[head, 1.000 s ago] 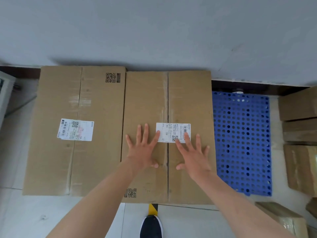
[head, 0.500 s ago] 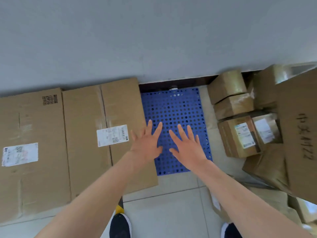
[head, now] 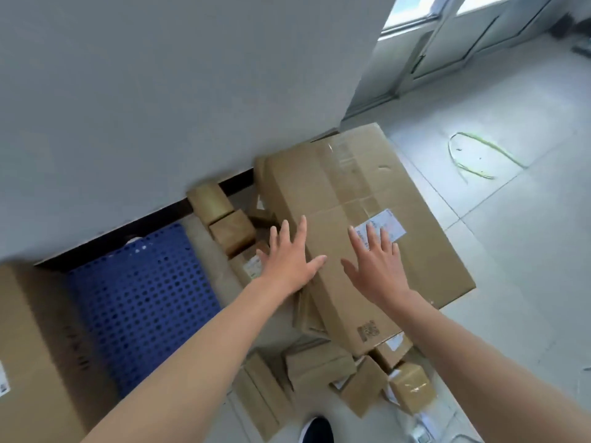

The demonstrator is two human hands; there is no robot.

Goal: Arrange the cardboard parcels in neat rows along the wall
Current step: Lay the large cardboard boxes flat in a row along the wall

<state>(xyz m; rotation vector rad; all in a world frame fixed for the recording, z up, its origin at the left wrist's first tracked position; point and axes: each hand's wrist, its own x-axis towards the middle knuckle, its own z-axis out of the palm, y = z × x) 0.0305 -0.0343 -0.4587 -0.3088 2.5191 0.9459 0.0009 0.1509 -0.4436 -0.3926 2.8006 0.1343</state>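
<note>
Both hands reached with fingers spread wide, holding nothing: left hand [head: 287, 262] at the big box's left edge, right hand [head: 377, 266] over its top. The big box [head: 361, 225] lay tilted on small parcels [head: 323, 366] at 1 o'clock; lifting it could likely topple them. Blue mat [head: 140, 302] at 10 o'clock by the grey wall [head: 160, 107]; pale tiled floor [head: 511, 219], doorway at 2 o'clock
</note>
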